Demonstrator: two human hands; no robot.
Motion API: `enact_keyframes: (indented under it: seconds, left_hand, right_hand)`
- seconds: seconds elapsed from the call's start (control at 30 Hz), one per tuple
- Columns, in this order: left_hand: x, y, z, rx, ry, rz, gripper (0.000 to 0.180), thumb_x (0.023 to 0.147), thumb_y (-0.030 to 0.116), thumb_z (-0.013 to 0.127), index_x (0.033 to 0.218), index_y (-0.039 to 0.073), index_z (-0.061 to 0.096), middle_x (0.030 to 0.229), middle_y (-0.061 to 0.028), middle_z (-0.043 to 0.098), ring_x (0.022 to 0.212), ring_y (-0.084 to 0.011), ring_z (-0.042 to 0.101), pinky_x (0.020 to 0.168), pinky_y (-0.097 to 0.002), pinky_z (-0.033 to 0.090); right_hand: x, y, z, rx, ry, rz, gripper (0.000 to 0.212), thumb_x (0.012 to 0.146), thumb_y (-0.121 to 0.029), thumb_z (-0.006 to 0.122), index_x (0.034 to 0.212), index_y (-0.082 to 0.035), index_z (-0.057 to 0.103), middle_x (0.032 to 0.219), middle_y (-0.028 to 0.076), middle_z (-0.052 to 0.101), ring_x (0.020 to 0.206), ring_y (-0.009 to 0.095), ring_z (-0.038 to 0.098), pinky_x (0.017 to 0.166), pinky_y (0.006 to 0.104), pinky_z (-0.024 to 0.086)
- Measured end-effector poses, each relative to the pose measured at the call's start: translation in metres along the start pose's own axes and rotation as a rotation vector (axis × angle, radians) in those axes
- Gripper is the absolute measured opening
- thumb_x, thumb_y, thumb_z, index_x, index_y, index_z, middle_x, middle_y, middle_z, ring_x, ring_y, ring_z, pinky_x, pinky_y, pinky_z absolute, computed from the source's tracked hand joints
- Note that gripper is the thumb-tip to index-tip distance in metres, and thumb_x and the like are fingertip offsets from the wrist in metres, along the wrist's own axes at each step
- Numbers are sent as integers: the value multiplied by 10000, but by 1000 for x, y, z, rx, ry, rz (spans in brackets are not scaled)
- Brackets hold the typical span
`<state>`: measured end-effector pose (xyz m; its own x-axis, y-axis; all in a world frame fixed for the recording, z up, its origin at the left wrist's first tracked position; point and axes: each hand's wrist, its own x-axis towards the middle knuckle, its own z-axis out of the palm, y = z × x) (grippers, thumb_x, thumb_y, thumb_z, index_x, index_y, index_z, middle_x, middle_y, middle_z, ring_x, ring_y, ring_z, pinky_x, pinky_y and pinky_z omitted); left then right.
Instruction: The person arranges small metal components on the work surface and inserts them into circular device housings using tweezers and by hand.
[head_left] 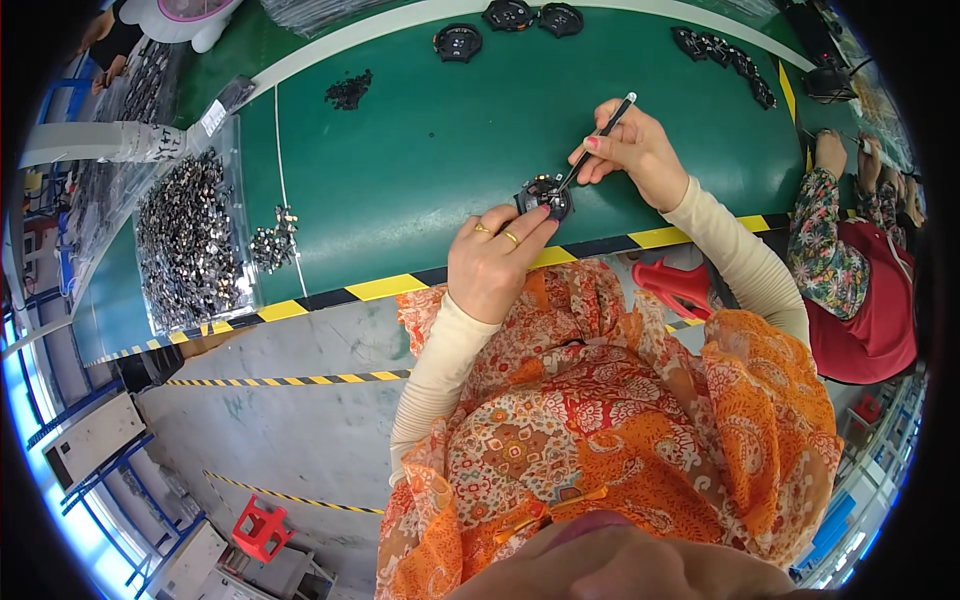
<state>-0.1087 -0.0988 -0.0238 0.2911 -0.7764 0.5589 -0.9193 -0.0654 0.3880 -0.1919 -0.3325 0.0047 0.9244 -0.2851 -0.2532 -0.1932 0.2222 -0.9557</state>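
Note:
A round black housing with small shiny parts inside (545, 192) rests near the front edge of the green table. My left hand (490, 255) steadies it, with the fingers closed on its near left rim. In my right hand (640, 150) is a pair of dark tweezers (600, 140), pinched between thumb and fingers. The tips of the tweezers reach down to the right side of the housing. Whether they grip a part there is too small to tell.
A clear tray heaped with small metallic parts (237, 130) stands at the left, a loose pile of parts (274, 240) beside it. Small black pieces (348, 90) lie further back. Several round housings (457, 42) sit at the far edge, more (720, 50) at right. A co-worker (850, 260) sits at right.

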Motion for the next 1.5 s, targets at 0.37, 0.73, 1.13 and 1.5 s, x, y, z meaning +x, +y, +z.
enact_keyframes:
  seconds: [0.37, 0.73, 1.13, 1.5]
  left_hand:
    - [2, 4, -7, 87, -103, -1, 285, 731, 119, 624, 1001, 87, 707, 1067, -14, 702, 756, -168, 561, 643, -306, 438]
    - [2, -2, -5, 36, -84, 40, 380, 725, 89, 620, 1097, 84, 699, 1153, -57, 680, 762, -188, 564, 671, -321, 461]
    - [0, -2, -3, 28, -74, 29, 363, 726, 48, 616, 1079, 72, 695, 1128, -71, 682, 802, -208, 603, 711, -342, 493]
    - [10, 0, -9, 15, -85, -40, 316, 756, 14, 664, 1064, 67, 706, 1198, -79, 658, 963, -259, 620, 861, -380, 498]
  right_hand:
    - [-34, -14, 27, -954, -22, -593, 342, 852, -19, 572, 1188, -74, 594, 830, 63, 602, 670, 214, 631, 590, 350, 511]
    - [-33, 15, 21, -1442, -12, -710, 474, 715, -47, 661, 1182, -127, 643, 772, 51, 531, 617, 231, 602, 542, 359, 499]
    - [51, -18, -87, -1581, 627, -577, 246, 887, -163, 588, 1115, -133, 675, 1015, 75, 633, 745, 310, 672, 662, 406, 562]
    - [122, 5, -12, -1428, 407, -752, 353, 886, -197, 640, 1236, -154, 624, 1322, 83, 566, 783, 305, 692, 651, 413, 565]
